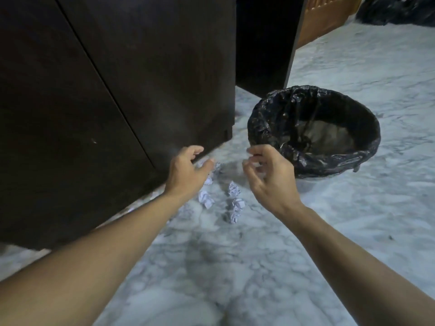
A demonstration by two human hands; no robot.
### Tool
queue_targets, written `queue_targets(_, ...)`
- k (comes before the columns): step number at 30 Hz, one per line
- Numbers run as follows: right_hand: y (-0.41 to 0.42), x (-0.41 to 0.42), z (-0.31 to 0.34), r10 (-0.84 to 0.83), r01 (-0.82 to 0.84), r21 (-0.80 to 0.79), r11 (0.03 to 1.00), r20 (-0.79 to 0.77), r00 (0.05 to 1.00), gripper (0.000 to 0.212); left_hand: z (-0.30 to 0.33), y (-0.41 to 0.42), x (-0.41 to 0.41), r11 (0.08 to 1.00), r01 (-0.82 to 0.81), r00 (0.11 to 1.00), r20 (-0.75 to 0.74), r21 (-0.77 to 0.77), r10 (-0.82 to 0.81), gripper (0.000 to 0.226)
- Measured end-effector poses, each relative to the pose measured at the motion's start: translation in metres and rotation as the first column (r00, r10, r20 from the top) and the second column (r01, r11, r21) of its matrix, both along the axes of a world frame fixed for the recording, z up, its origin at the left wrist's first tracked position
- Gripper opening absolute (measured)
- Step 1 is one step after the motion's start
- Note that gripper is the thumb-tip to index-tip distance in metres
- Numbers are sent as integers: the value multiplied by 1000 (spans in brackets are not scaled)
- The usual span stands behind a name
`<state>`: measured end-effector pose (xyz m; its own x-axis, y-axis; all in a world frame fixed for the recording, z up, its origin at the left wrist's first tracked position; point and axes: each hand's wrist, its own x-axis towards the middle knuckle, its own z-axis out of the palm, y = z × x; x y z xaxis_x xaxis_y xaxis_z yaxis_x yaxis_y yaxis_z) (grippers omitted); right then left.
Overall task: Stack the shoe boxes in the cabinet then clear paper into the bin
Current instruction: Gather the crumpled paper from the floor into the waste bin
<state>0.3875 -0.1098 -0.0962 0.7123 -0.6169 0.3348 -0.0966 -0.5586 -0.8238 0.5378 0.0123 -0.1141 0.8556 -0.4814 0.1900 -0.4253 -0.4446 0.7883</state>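
Note:
Several crumpled white paper balls (233,189) lie on the marble floor by the foot of the dark wooden cabinet (117,90), whose doors are closed. A round bin (263,123) lined with a black plastic bag stands just to the right of them. My left hand (187,174) hovers over the paper nearest the cabinet, fingers apart and holding nothing. My right hand (268,177) hangs between the paper and the bin's near rim, fingers curled loosely, and nothing shows in it. No shoe boxes are in view.
The floor (235,267) is white marble with grey veins. A dark open gap (263,43) lies right of the cabinet, with a light wooden panel (327,17) behind. Black plastic bags (397,10) sit at the far top right.

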Motion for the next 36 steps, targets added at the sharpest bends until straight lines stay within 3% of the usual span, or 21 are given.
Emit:
queue_targets(6, 11, 23, -75, 106, -131, -24, 991, -447, 888, 53, -80, 93, 7, 958, -191, 975, 159, 214, 159, 76)
queue_targets(11, 11, 27, -119, 134, -229, -60, 972, -658, 741, 112, -128, 149, 5, 816, -435, 900, 217, 381, 378, 112)
queue_targets(14, 6, 34, -134, 106, -251, -84, 964, -746, 658, 134, -148, 171, 3, 741, -499, 862, 167, 448, 479, 123)
queue_targets(17, 2, 44, -146, 114, -264, -84, 961, -749, 653, 143, -158, 182, 7, 713, -505, 828, 39, 486, 560, 128)
queue_targets(21, 1, 57, -161, 163, -321, -81, 944, -730, 664, 134, -166, 180, 12, 818, -414, 859, -125, 400, 496, 131)
queue_targets(29, 24, 81, -175, 229, -468, -124, 875, -745, 626, 92, -169, 163, 24, 867, -225, 965, -20, 445, 261, 115)
queue_targets(36, 40, 95, -174, 248, -539, -152, 828, -763, 597, 55, -169, 144, 31, 830, -104, 994, 35, 548, 101, 111)
